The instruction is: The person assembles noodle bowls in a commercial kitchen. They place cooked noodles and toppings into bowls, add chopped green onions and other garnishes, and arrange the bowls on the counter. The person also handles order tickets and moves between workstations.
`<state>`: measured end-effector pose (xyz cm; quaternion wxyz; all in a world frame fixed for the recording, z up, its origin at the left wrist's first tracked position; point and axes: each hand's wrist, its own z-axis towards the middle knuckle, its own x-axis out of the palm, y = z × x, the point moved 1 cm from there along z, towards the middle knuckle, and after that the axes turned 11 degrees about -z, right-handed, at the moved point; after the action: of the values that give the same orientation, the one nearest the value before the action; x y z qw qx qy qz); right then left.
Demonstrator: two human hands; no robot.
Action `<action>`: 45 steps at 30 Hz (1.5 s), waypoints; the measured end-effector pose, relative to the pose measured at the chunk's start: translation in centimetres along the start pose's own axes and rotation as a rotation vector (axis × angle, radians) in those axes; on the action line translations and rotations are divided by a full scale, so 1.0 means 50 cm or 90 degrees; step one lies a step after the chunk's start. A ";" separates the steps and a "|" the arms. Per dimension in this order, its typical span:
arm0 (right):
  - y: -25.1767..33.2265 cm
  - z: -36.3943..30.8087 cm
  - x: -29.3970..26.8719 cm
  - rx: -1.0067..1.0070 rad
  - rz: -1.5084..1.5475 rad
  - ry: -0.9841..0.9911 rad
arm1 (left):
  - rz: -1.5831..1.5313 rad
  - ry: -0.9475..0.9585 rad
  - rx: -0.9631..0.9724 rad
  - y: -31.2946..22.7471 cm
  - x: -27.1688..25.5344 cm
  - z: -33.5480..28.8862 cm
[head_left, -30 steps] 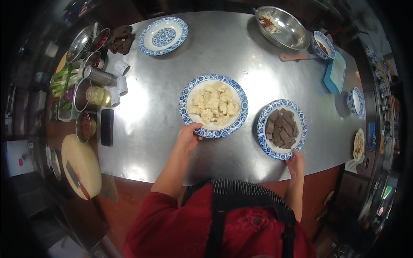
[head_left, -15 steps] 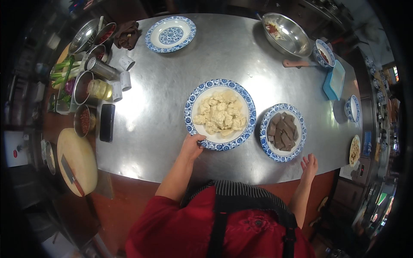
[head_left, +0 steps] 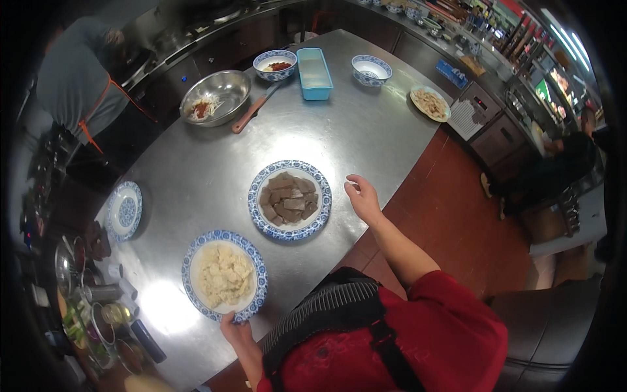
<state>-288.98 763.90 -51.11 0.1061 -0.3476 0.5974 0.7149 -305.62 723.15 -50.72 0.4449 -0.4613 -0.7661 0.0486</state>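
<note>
Left hand: the left hand (head_left: 238, 330) is clamped on the near rim of the plate of pale chunks, the thumb lying over the edge.
Right hand: the right hand (head_left: 362, 197) hangs beside the desk's edge, fingers loosely bent and apart, touching nothing.
Pale chunks: heaped on the blue-and-white plate of pale chunks (head_left: 260, 281), at the person's left; whether its base rests on the desk (head_left: 209, 163), I cannot tell.
Brown slices: piled on the plate of brown slices (head_left: 255, 202), between the pale chunks and the right hand.
Left end: a patterned plate (head_left: 124, 211) near the edge.
Far side: a metal bowl (head_left: 234, 98) with shreds and red seasoning, a wooden-handled knife (head_left: 249, 118) beside it, then a blue container (head_left: 317, 94) and a small bowl (head_left: 371, 80).
Beyond: a person in grey (head_left: 75, 81) with orange straps.
</note>
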 end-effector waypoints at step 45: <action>0.883 -1.616 0.637 -0.975 -0.047 0.573 | -0.249 -0.034 0.253 -0.762 -1.005 -0.660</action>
<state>-307.54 668.91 -40.15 -0.3771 -0.5904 -0.0710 0.7101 -297.94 652.67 -44.43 0.5072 -0.2071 -0.8274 0.1233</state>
